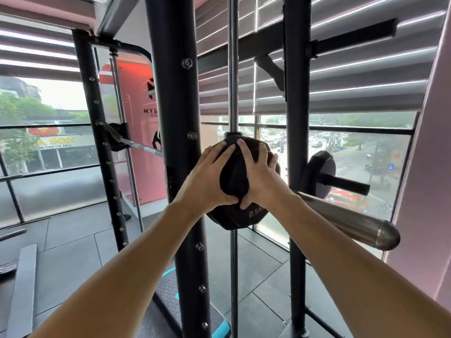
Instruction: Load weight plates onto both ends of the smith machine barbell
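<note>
Black 2.5 kg weight plate (234,215), left hand (207,179) and right hand (261,176) pressed flat against it, fingers spread, beside steel barbell sleeve (353,220).

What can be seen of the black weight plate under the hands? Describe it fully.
The weight plate is black, matte and rubber-looking, with an angular, faceted rim and pale "2.5K" lettering near its lower edge. It stands upright, face toward the camera, beside the dark rack upright and in front of the chrome guide rod. The left hand and right hand press flat on its face, fingers spread, covering its centre. Whether it sits on the bar is hidden.
</note>
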Demonstrator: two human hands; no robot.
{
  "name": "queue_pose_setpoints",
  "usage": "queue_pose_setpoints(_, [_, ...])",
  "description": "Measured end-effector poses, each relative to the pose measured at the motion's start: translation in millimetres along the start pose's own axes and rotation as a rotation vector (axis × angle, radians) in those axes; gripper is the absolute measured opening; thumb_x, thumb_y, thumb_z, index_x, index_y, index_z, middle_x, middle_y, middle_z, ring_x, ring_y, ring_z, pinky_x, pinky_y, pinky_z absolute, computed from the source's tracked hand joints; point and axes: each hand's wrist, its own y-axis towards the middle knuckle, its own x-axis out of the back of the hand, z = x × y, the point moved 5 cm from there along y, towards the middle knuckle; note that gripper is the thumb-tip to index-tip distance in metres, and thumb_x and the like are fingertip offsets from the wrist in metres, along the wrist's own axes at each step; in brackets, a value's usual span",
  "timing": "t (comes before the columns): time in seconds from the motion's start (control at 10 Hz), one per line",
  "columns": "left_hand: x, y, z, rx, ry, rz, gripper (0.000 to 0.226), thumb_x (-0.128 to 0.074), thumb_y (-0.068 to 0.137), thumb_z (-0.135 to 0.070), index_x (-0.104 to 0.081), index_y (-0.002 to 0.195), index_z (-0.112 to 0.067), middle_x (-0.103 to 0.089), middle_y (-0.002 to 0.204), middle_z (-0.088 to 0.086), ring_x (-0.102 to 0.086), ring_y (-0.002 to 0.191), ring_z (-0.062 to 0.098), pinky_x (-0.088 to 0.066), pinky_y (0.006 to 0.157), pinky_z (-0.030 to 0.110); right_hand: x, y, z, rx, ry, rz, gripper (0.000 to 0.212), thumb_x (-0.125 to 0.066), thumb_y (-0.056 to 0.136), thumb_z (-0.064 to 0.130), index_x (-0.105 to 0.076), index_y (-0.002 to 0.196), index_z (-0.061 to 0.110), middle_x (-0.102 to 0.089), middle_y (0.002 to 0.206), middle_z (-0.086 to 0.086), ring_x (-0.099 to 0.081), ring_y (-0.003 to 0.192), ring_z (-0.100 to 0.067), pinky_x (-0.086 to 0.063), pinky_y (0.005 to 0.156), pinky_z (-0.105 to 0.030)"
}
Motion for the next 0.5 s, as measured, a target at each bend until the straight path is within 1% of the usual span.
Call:
queue_pose_setpoints(0.1, [-2,0,0,0.016,-0.029,0.004,0.124,-0.093,0.057,-0.037,-0.023,0.159,-0.024,-0.023,0.163,-0.003,-0.021,0.151,0.019,-0.036,0.117,0.044,0,1,0,0.002,-0.012,-0.016,0.153,-0.097,0.057,0.021,0.017,0.156,0.043,0.016,0.164,-0.017,0.005,0.149,-0.056,-0.038,0.106,-0.065])
queue_pose_setpoints(0.2, [-2,-4,-2,0.019,0.015,0.040,0.121,-0.088,0.065,-0.041,-0.014,0.160,-0.027,-0.014,0.167,-0.005,-0.010,0.155,0.019,-0.035,0.118,0.047,2,-3,-2,0.021,0.000,-0.024,0.153,-0.098,0.056,0.024,0.016,0.156,0.044,0.016,0.165,-0.014,0.002,0.150,-0.053,-0.041,0.107,-0.065])
queue_pose_setpoints(0.3, [3,-11,-9,0.040,0.086,0.077,0.120,-0.084,0.070,-0.050,-0.008,0.160,-0.030,-0.008,0.168,-0.006,-0.008,0.155,0.018,-0.037,0.116,0.049,4,-15,0,-0.008,-0.002,-0.054,0.147,-0.095,0.062,0.028,0.016,0.156,0.043,0.016,0.166,-0.012,-0.001,0.152,-0.047,-0.041,0.109,-0.062])
queue_pose_setpoints(0.4, [22,-25,-19,0.036,0.145,0.004,0.101,-0.069,0.080,-0.060,-0.016,0.160,-0.029,-0.016,0.167,-0.005,-0.021,0.152,0.018,-0.036,0.117,0.048,6,-34,6,0.000,-0.016,-0.149,0.122,-0.083,0.079,0.040,0.010,0.158,0.036,0.008,0.167,-0.014,-0.009,0.154,-0.040,-0.037,0.113,-0.060])
queue_pose_setpoints(0.5, [42,-40,-15,-0.016,0.151,-0.095,0.081,-0.056,0.087,-0.058,-0.030,0.156,-0.025,-0.031,0.162,-0.002,-0.032,0.147,0.020,-0.037,0.116,0.046,7,-46,18,0.008,-0.034,-0.167,0.103,-0.073,0.088,0.044,-0.001,0.160,0.031,0.001,0.168,-0.012,-0.008,0.155,-0.037,-0.032,0.116,-0.060])
